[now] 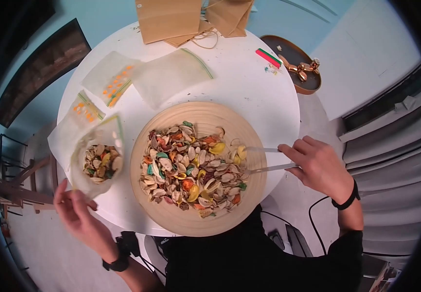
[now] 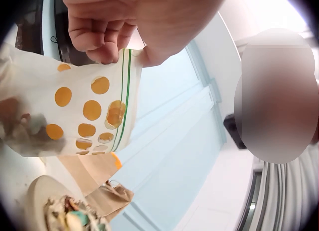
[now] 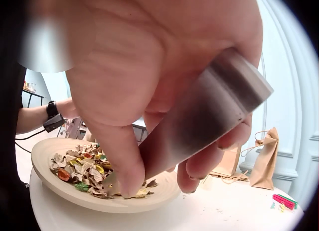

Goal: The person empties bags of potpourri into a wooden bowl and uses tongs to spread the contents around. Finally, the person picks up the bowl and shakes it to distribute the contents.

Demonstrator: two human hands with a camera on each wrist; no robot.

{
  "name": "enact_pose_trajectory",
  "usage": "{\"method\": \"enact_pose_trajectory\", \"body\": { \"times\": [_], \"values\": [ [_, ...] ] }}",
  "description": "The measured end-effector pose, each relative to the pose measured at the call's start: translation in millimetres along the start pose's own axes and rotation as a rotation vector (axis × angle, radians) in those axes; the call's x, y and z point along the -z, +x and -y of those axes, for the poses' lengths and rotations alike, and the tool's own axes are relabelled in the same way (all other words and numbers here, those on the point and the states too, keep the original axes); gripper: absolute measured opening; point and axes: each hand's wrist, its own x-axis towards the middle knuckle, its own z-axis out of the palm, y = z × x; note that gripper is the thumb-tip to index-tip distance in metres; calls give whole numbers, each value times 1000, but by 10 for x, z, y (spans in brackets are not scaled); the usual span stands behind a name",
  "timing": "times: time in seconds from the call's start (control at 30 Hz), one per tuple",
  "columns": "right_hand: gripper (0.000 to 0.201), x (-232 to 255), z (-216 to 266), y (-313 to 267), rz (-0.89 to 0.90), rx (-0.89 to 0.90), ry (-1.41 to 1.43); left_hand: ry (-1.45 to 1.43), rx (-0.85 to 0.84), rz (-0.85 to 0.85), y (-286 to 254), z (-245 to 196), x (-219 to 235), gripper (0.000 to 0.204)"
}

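Observation:
My right hand (image 1: 320,168) holds metal tongs (image 3: 199,116), thumb on one arm and fingers on the other. The tongs' tips reach into the right side of the potpourri (image 1: 186,165), around a few pale and yellow pieces. That potpourri, with tan, orange, yellow and green bits, lies heaped on a round wooden plate (image 1: 181,228). At the plate's left stands an opened zip bag (image 2: 30,74) with orange dots and some potpourri inside. My left hand (image 1: 81,216) pinches the bag's edge by the green zip strip (image 2: 125,86), as the left wrist view shows.
Flat zip bags (image 1: 171,78) lie behind the plate and to its left on the round white table (image 1: 273,107). Brown paper bags (image 1: 169,19) stand at the back. A red and green strip (image 1: 268,57) lies near the right edge, beside a tray (image 1: 312,87) with a shiny balloon-dog figure (image 1: 303,68).

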Motion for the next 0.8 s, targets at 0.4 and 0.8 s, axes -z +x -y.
{"method": "enact_pose_trajectory", "body": {
  "times": [0.4,0.8],
  "values": [
    [39,-131,-84,77,-76,-46,66,150,39,-6,-196,-93,-82,33],
    [44,-412,102,316,-211,194,-107,186,34,71,-368,-162,-263,31]
  ]
}}
